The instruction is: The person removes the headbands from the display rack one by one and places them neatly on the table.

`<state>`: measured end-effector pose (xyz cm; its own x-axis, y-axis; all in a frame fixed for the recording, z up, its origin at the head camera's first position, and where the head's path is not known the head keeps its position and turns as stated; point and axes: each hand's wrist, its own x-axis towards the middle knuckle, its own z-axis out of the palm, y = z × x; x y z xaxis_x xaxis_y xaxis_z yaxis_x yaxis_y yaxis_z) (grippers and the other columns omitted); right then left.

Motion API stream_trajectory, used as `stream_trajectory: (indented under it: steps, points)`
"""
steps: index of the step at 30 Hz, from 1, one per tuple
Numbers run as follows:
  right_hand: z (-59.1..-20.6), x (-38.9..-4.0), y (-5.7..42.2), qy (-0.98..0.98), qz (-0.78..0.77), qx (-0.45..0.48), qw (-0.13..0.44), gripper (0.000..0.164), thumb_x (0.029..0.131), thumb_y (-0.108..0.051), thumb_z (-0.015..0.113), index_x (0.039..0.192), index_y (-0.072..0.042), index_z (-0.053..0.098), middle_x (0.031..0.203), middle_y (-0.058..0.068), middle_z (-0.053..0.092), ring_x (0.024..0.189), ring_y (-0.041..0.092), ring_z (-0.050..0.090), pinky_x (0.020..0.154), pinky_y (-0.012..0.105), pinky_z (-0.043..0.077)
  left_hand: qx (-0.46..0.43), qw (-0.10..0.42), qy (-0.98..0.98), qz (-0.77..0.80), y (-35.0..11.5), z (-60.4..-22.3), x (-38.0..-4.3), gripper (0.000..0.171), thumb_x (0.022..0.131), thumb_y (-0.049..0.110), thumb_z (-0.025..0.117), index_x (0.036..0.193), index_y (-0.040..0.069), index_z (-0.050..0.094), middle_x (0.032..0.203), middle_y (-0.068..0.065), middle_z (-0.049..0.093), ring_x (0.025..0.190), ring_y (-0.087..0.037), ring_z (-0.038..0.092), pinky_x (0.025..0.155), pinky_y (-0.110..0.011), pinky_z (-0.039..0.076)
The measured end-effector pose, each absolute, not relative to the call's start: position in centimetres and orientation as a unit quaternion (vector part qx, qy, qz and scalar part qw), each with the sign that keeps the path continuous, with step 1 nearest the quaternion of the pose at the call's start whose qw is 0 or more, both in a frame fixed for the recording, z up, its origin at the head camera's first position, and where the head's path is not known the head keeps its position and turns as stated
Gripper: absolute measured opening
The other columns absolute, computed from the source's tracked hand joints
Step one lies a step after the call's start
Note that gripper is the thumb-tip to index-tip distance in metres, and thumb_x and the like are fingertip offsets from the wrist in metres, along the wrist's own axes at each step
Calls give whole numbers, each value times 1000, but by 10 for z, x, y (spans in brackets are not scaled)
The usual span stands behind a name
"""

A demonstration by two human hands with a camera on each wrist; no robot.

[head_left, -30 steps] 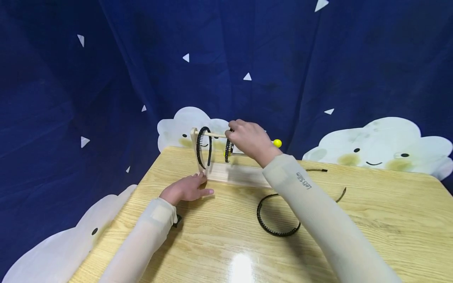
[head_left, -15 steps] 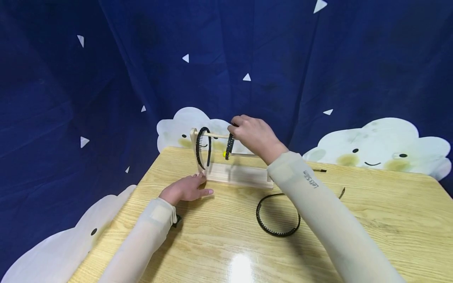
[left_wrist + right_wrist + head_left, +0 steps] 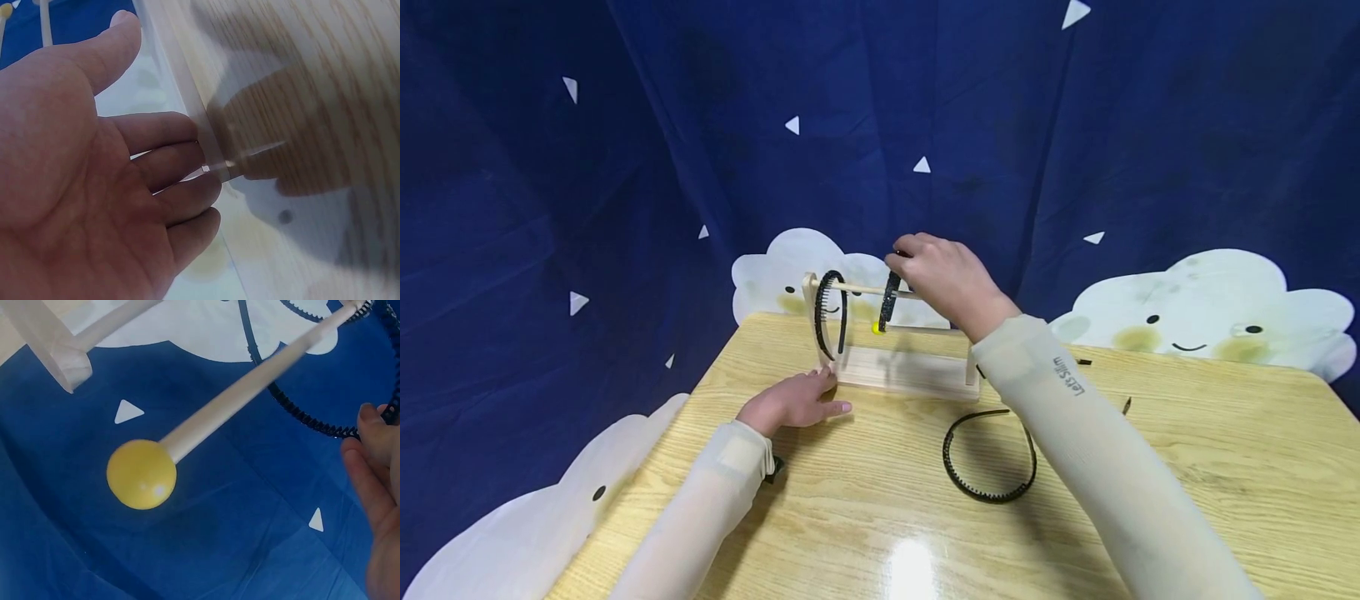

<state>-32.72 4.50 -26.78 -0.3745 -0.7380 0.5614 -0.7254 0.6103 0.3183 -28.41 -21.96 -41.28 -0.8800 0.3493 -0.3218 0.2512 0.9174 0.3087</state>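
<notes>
My right hand [image 3: 951, 279] pinches the top of a black toothed headband [image 3: 889, 304]. In the right wrist view the headband [image 3: 297, 415] crosses behind a wooden rod [image 3: 225, 412] tipped with a yellow ball [image 3: 142, 475]; it seems to loop around the rod. The rod belongs to a pale wooden stand [image 3: 917, 372]. Another black headband [image 3: 818, 317] hangs at the rod's left end, by the upright. With its fingertips, my left hand [image 3: 793, 400] touches the left end of the stand's base; its fingers [image 3: 187, 194] are only gently bent around nothing.
A black toothed headband [image 3: 988, 497] lies on the wooden table [image 3: 865, 492], right of centre. Tips of other dark pieces [image 3: 1127, 406] stick out beyond the right sleeve [image 3: 1075, 442]. A blue curtain [image 3: 850, 108] with white clouds hangs behind the table.
My right hand has moved a little up and to the right, lifting the pinched headband slightly. The left hand and the hanging headband stay put.
</notes>
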Motion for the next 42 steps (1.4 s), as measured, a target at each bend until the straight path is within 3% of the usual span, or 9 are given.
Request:
stream_trajectory:
  steps: [25,31,42]
  points:
    - [-235,-316,71,-844,21,407,348,34,94,11,63,122,-4,73,122,18,67,111,33,65,91,44,56,158,187,960,136,-216,-413,-287,78,101,56,51,156,3,34,163,-20,19,148,-41,19,119,-54,19]
    - [-232,-314,79,-854,32,392,342,39,89,14,67,124,-3,72,124,19,67,112,34,64,94,43,55,157,186,960,139,-216,-414,-288,78,101,56,51,156,3,34,163,-21,19,148,-42,20,119,-54,19]
    - [-228,-312,99,-834,66,386,387,33,91,16,63,119,0,73,118,19,68,108,35,66,92,45,55,162,182,960,138,-214,-415,-290,77,101,54,52,155,2,36,162,-22,21,148,-42,21,119,-54,18]
